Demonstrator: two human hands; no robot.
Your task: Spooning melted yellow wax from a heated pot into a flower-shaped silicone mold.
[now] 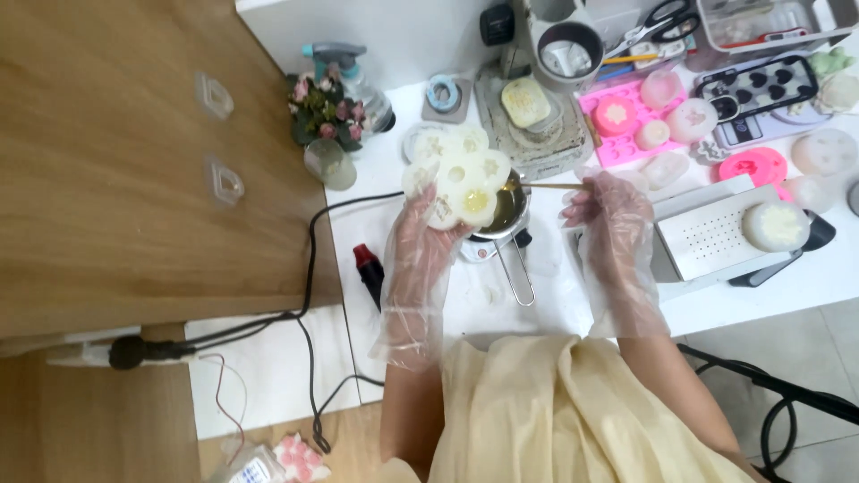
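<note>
At frame centre, the gloved left hand grips a white flower-cavity silicone mould tilted over a small melting pot, while the gloved right hand pinches a thin stirring stick reaching the pot.

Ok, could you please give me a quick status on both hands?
Left hand holding white flower mould over small pot. Right hand holding thin stick into pot. Nothing in between.

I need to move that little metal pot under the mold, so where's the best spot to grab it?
Take the small metal pot by its long loop handle, coming from the near table edge. The handle points toward the person, and the white mold in the left hand covers the rim.
</note>
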